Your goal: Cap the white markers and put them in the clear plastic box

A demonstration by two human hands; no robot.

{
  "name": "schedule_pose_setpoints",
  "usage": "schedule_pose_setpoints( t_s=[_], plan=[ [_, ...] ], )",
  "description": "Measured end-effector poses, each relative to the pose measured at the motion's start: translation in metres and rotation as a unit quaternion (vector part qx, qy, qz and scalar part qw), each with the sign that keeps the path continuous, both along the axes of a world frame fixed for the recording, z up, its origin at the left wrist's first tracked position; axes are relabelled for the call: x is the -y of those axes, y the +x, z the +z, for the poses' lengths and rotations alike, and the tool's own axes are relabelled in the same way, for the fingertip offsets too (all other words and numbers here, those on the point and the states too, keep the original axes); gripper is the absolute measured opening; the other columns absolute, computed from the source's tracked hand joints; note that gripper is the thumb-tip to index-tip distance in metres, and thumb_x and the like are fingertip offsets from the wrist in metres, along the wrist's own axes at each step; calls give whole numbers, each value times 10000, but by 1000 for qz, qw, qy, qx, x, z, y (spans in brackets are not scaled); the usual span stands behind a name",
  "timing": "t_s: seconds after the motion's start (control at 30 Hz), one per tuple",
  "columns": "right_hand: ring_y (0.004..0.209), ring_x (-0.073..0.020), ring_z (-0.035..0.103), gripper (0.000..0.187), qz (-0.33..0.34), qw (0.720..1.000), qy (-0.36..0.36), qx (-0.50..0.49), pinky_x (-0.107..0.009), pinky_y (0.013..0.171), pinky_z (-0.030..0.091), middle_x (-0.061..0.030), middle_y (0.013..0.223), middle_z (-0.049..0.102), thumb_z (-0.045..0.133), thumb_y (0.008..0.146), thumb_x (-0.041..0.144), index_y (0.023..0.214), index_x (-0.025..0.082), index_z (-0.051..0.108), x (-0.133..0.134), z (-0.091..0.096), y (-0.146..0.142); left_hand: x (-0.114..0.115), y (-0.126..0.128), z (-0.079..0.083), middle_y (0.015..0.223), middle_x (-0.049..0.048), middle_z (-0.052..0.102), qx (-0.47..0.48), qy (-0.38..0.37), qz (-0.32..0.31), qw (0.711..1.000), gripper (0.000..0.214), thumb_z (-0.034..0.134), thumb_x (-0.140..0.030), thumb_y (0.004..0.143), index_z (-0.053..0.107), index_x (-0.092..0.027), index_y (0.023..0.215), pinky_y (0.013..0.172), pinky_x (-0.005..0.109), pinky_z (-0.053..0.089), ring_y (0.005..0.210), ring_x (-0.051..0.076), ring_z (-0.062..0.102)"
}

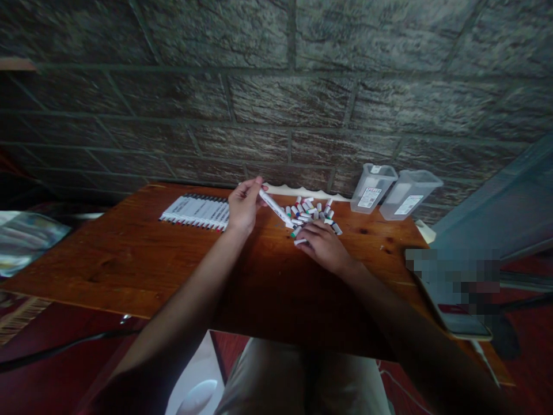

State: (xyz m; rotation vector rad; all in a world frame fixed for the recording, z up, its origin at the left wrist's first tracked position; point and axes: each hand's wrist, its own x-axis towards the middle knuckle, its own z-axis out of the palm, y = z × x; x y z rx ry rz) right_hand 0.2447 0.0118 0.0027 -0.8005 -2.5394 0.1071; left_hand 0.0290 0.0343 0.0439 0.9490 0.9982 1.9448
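My left hand (244, 203) is closed around a white marker (275, 206), which slants down to the right with its lower end over the caps. My right hand (322, 245) rests at the near side of a pile of loose marker caps (307, 208), white with green, red, blue and black ends. A white marker cap (299, 242) shows at its thumb and fingertips, partly hidden by them. Left of my left hand, a row of white markers (194, 211) lies side by side, with dark and red tips toward me.
Two clear plastic containers (374, 187) with labels stand at the back right of the wooden table (129, 253). A white wavy-edged strip (302, 192) lies along the brick wall (276, 104). A phone or tablet (464, 323) sits at the right edge, partly blurred out.
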Motion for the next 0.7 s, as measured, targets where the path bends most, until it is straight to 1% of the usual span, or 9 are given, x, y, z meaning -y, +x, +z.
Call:
schedule_pose_setpoints(
  t_s=[0.1, 0.2, 0.27, 0.33, 0.4, 0.47, 0.53, 0.7],
  plan=[
    [979, -232, 572, 121, -11, 997, -15, -80, -375, 911, 433, -72, 968, 683, 571, 910, 282, 936, 186, 640, 3, 2, 1, -2, -2, -2, 686, -5, 659, 3, 11, 11, 1000, 293, 780, -419, 694, 675, -165, 798, 440, 155, 451, 518, 63, 574],
    [899, -191, 619, 134, -48, 980, -61, -186, -321, 843, 468, -51, 937, 689, 522, 936, 286, 958, 201, 623, 6, 3, 8, -4, -3, -4, 690, -7, 658, 6, 12, 18, 1000, 295, 773, -423, 704, 673, -165, 804, 436, 158, 450, 509, 60, 567],
    [894, -180, 639, 145, -56, 972, -90, -208, -305, 834, 479, -37, 941, 699, 528, 932, 297, 1007, 219, 623, 7, 2, 14, -4, -3, -5, 689, -9, 657, 6, 11, 21, 1000, 290, 768, -422, 708, 669, -164, 796, 436, 160, 450, 502, 57, 558],
    [955, -198, 632, 186, -56, 977, -92, -183, -328, 882, 474, -41, 978, 703, 573, 903, 321, 1055, 229, 627, 6, -2, 19, -5, -4, -6, 688, -10, 656, 2, 13, 24, 1000, 281, 760, -421, 716, 668, -168, 794, 439, 161, 450, 500, 55, 554],
    [1038, -239, 595, 258, -73, 984, -71, -145, -377, 938, 456, -71, 1048, 687, 614, 867, 340, 1096, 221, 633, 4, -6, 20, -6, -4, -7, 692, -11, 658, -4, 15, 31, 999, 271, 750, -421, 726, 666, -175, 799, 442, 161, 451, 503, 56, 555],
    [1088, -270, 555, 322, -100, 987, -48, -118, -419, 971, 439, -107, 1130, 652, 619, 855, 343, 1142, 199, 632, 1, -9, 19, -7, -5, -7, 696, -12, 658, -10, 14, 39, 999, 267, 742, -426, 734, 664, -180, 801, 444, 161, 452, 507, 57, 559],
    [1103, -282, 534, 360, -114, 988, -37, -102, -439, 985, 430, -126, 1171, 628, 601, 862, 343, 1184, 184, 621, -1, -11, 17, -7, -5, -8, 703, -12, 660, -11, 12, 44, 999, 269, 739, -430, 736, 662, -181, 805, 444, 162, 452, 515, 60, 569],
    [1146, -278, 514, 347, -72, 994, -33, -78, -443, 1017, 409, -118, 1190, 632, 567, 887, 353, 1184, 185, 628, -6, -12, 13, -9, -6, -9, 685, -21, 651, -4, 20, 45, 999, 276, 750, -427, 727, 652, -174, 778, 433, 160, 445, 494, 50, 541]
  ],
)
